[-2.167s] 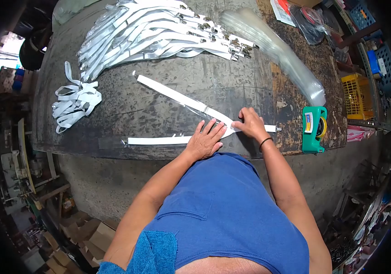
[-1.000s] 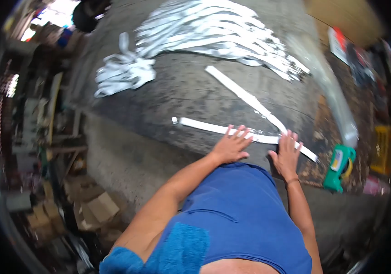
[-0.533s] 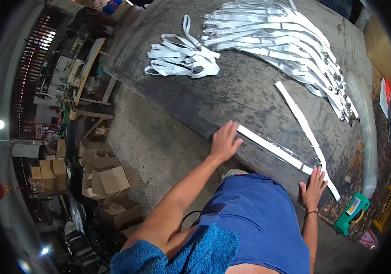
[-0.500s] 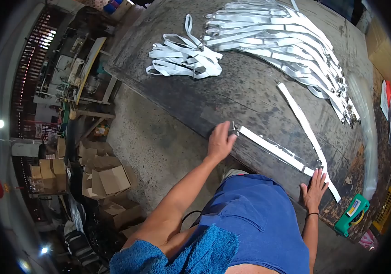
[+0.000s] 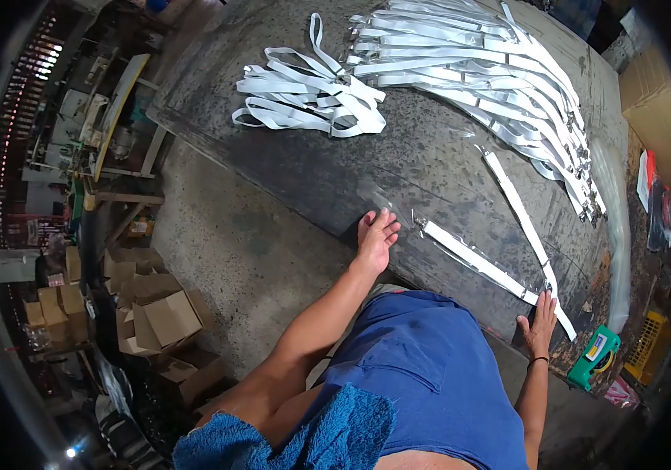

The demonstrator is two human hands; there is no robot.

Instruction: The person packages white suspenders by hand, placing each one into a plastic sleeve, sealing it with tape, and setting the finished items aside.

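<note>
A white lanyard strap (image 5: 480,262) folded in a V lies near the front edge of the dark worktable (image 5: 398,168), seemingly inside a clear plastic sleeve. My left hand (image 5: 374,235) rests flat, fingers together, on the table just left of the strap's metal-clipped end, at the clear sleeve's tip. My right hand (image 5: 540,323) lies spread at the table edge beside the strap's fold, fingertips touching it. Neither hand grips anything.
A tangled bundle of white straps (image 5: 308,86) sits at the far left, a fanned row of lanyards with clips (image 5: 492,70) at the back. Clear sleeves (image 5: 613,211), a green tape dispenser (image 5: 594,356) and a yellow basket (image 5: 649,333) are on the right. Cardboard boxes (image 5: 155,317) lie on the floor.
My left hand slid left along the strap, past its clipped end, to the sleeve's tip. My right hand stayed by the fold. The view swung left toward the floor.
</note>
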